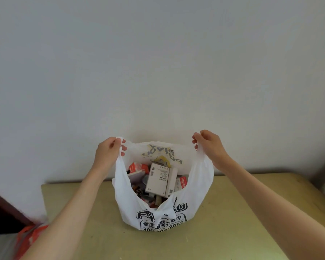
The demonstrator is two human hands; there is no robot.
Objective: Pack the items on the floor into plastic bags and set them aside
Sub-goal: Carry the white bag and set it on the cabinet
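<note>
A white plastic bag (163,209) printed with black lettering stands on a yellowish table (233,222) pushed against a pale wall (158,62), its base at about six o'clock in the view and its mouth gaping upward toward twelve. The left hand (109,149) pinches the left handle loop at roughly ten o'clock from the bag's centre, fingers curled round the bunched plastic; the right hand (208,143) pinches the right handle at about two o'clock in the same way. The handles are drawn well apart, so the mouth stretches along a nine-to-three line between the hands, and each hand sits equally near its own handle. Inside lie a white carton (159,179) with small print, a red and white box (137,167) toward ten o'clock, another small box (182,182) toward three, and mixed smaller goods beneath that I cannot make out. The bag looks nearly full, so the packing of this one seems done; the likely next move is bringing both handles together over the centre. An orange bag (28,239) shows at eight o'clock beside the table.
</note>
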